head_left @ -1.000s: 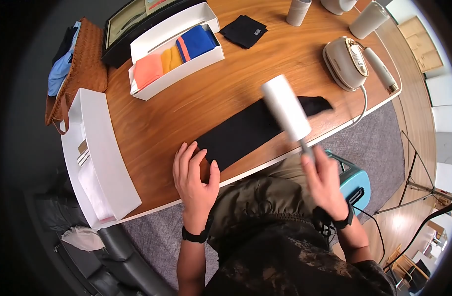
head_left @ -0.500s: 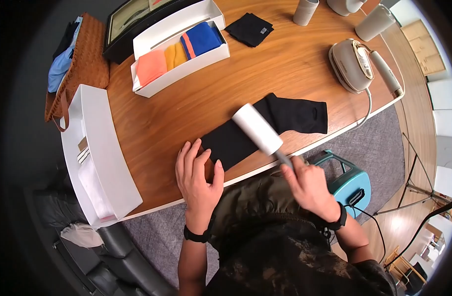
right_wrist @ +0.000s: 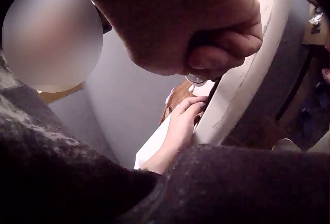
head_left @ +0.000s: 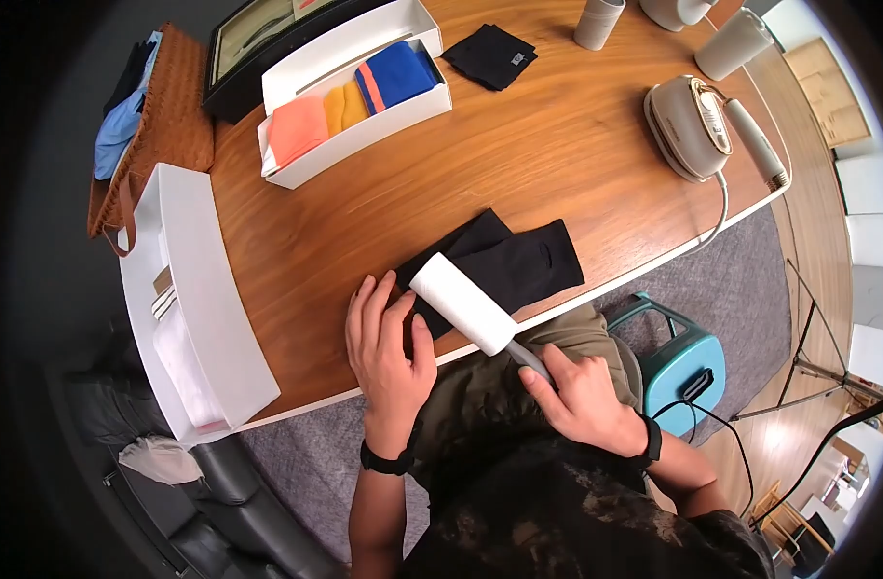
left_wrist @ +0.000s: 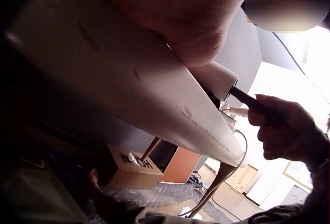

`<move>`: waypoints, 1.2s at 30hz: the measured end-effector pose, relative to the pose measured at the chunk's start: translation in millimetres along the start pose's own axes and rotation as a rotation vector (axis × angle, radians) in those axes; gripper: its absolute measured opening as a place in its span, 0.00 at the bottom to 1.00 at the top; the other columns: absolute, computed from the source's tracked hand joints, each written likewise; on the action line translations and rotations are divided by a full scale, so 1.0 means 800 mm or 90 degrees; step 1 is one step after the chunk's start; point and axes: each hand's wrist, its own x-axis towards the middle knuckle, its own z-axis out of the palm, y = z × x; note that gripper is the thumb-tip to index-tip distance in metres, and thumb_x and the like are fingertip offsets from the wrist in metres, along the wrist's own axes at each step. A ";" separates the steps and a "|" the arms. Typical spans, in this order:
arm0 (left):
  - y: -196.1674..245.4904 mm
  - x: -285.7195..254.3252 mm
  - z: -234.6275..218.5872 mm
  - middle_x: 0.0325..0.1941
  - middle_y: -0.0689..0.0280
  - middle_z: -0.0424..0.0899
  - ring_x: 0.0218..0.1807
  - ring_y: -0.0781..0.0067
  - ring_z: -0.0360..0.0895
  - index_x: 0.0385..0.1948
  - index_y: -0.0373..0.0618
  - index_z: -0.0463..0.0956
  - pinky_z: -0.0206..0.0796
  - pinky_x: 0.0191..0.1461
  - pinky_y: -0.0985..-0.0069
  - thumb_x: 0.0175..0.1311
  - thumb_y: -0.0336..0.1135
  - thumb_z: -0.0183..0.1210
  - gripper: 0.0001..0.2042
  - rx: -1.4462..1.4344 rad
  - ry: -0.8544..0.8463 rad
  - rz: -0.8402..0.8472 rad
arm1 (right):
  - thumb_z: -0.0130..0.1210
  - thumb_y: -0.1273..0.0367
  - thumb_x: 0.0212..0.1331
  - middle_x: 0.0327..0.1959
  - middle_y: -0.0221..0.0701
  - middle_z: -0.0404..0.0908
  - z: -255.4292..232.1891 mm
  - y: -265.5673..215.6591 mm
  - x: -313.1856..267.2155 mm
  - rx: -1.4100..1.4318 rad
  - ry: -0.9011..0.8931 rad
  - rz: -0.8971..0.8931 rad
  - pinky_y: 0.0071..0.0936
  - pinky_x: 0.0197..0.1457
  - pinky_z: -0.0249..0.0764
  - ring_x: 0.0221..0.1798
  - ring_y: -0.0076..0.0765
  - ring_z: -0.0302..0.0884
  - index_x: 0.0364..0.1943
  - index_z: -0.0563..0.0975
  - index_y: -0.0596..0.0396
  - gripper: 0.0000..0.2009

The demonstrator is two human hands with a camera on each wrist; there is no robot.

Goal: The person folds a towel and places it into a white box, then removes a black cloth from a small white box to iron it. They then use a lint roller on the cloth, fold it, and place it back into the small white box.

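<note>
My right hand (head_left: 588, 400) grips the grey handle of a white lint roller (head_left: 463, 304), its curled fingers also showing in the left wrist view. The roller lies slantwise across a long black sock (head_left: 523, 265) near the table's front edge. Folded back on itself, the sock has one end pointing right and part of it hidden under the roller. At its left end rests my left hand (head_left: 388, 362), fingers loosely bent, fingertips at the sock's edge and the wood. The roller's upper end is close to those fingers.
A white box (head_left: 359, 135) with coloured folded socks stands at the back, beside a folded black piece (head_left: 489, 58). Another white box (head_left: 200, 299) sits at the left. A garment steamer (head_left: 687, 130) with its cord is at the right. A teal stool (head_left: 687, 376) stands below the edge.
The lint roller has come down and left along the sock toward my left hand. The sock's right end has shifted left and the sock has folded over. My left hand has stayed put.
</note>
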 end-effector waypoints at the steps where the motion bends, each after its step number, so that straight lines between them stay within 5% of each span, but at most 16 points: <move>1: 0.001 0.000 -0.001 0.68 0.53 0.79 0.73 0.43 0.70 0.49 0.37 0.81 0.63 0.75 0.51 0.66 0.30 0.61 0.12 0.002 0.001 0.000 | 0.57 0.59 0.74 0.12 0.45 0.71 0.003 0.002 0.001 0.001 0.000 -0.002 0.51 0.23 0.69 0.17 0.59 0.75 0.30 0.72 0.55 0.17; 11: 0.004 0.000 0.001 0.68 0.54 0.80 0.73 0.44 0.71 0.49 0.38 0.82 0.63 0.74 0.51 0.65 0.28 0.61 0.12 -0.003 0.016 -0.003 | 0.52 0.58 0.77 0.18 0.51 0.75 -0.051 0.033 0.025 -0.073 0.129 0.181 0.54 0.29 0.71 0.26 0.68 0.77 0.31 0.71 0.57 0.19; 15: 0.002 -0.001 0.003 0.67 0.56 0.80 0.72 0.45 0.71 0.49 0.41 0.83 0.63 0.75 0.50 0.64 0.32 0.63 0.13 -0.010 0.020 -0.009 | 0.56 0.59 0.75 0.17 0.50 0.74 -0.037 0.017 0.012 0.023 0.116 0.105 0.51 0.28 0.71 0.24 0.67 0.77 0.31 0.72 0.58 0.18; 19: 0.000 -0.003 0.005 0.67 0.56 0.80 0.73 0.45 0.71 0.49 0.41 0.83 0.62 0.75 0.50 0.63 0.32 0.63 0.13 -0.006 0.018 -0.013 | 0.56 0.62 0.74 0.16 0.47 0.72 -0.016 -0.002 0.011 0.007 -0.021 0.023 0.50 0.27 0.69 0.23 0.64 0.75 0.33 0.73 0.59 0.15; 22: 0.000 -0.002 0.003 0.67 0.57 0.80 0.73 0.45 0.71 0.49 0.42 0.82 0.62 0.75 0.49 0.63 0.32 0.64 0.13 -0.014 0.016 -0.017 | 0.55 0.58 0.75 0.14 0.46 0.73 -0.004 0.015 0.013 -0.058 0.008 -0.004 0.53 0.26 0.70 0.21 0.62 0.77 0.33 0.73 0.55 0.16; 27: 0.003 -0.001 0.002 0.68 0.55 0.79 0.73 0.44 0.71 0.49 0.40 0.82 0.62 0.75 0.51 0.65 0.30 0.63 0.13 -0.012 0.019 -0.009 | 0.52 0.56 0.77 0.20 0.51 0.79 -0.043 0.020 0.034 -0.084 0.097 0.135 0.54 0.32 0.75 0.29 0.66 0.81 0.38 0.77 0.57 0.17; 36: 0.003 -0.001 0.003 0.67 0.58 0.80 0.73 0.46 0.70 0.54 0.42 0.81 0.61 0.76 0.51 0.65 0.34 0.64 0.17 -0.017 0.022 -0.029 | 0.55 0.58 0.75 0.17 0.49 0.76 -0.021 0.024 0.025 -0.057 0.065 0.055 0.52 0.28 0.74 0.24 0.63 0.79 0.37 0.77 0.58 0.16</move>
